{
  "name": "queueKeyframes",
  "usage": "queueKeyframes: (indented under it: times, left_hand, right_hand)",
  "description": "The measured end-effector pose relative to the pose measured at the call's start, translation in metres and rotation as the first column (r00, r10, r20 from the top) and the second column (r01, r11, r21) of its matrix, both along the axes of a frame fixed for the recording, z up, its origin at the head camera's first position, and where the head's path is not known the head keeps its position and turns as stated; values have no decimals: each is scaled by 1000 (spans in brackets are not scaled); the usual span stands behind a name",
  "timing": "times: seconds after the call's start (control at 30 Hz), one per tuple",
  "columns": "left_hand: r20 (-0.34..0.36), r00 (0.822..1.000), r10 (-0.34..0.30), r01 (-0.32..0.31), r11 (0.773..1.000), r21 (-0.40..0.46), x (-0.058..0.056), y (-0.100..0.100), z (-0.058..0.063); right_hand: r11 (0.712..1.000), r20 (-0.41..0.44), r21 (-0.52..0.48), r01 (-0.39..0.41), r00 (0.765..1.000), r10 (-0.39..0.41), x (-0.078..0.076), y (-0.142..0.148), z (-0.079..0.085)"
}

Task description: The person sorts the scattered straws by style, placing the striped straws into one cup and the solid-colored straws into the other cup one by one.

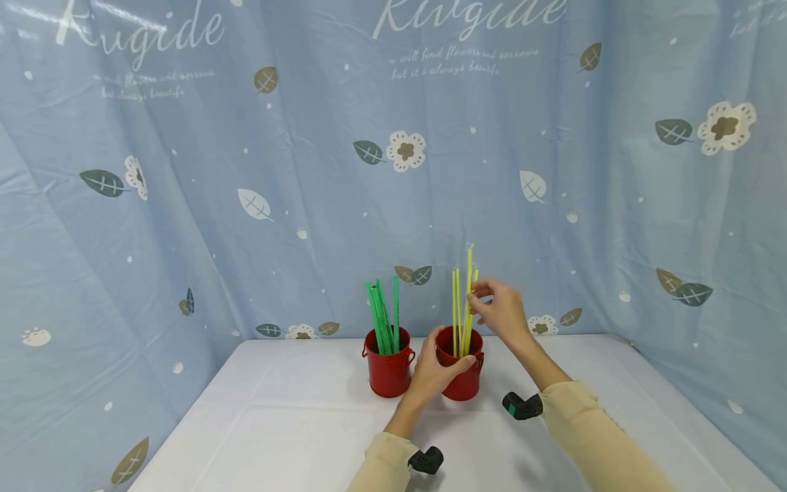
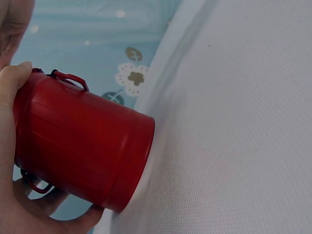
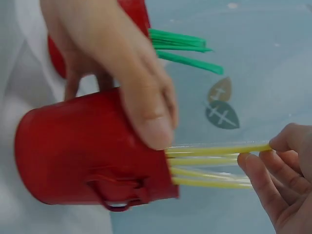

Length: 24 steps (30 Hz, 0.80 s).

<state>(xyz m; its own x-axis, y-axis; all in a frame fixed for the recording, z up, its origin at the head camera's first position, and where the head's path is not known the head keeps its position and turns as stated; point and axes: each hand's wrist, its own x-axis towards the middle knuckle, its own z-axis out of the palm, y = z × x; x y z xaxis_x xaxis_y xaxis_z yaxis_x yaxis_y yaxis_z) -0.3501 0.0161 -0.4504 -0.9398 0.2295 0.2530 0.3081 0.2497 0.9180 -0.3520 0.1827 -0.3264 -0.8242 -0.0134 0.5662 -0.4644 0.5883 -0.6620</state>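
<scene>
Two small red metal buckets stand side by side. Around the right bucket (image 1: 461,389) my left hand (image 1: 429,372) curls, its thumb over the near rim; the left wrist view shows the same bucket (image 2: 87,141) close up, with its side handles. Several thin yellow straws (image 1: 456,307) in clear wrappers stand upright in it. Above the rim, my right hand (image 1: 503,311) pinches one yellow straw (image 3: 219,150) between thumb and fingertips. That straw's top rises above the others, and its lower part reaches down to the bucket.
To the left, the other red bucket (image 1: 387,376) holds several green straws (image 1: 382,321), leaning at different angles. Both buckets stand near the back edge of the white-covered table (image 1: 289,424). A blue patterned curtain (image 1: 320,205) hangs directly behind.
</scene>
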Motion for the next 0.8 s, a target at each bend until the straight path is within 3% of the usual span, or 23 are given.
queueKeyframes:
  times: [0.43,0.8]
  left_hand:
    - [-7,1000,1,-1,1000,-13,0,0,0]
    - [7,1000,-3,3,1000,-5,1,0,1]
  right_hand:
    - [999,111,4,40,993,-41,-8,-3,-32]
    - [998,120,21,54,991,-56,-8,-2,-41]
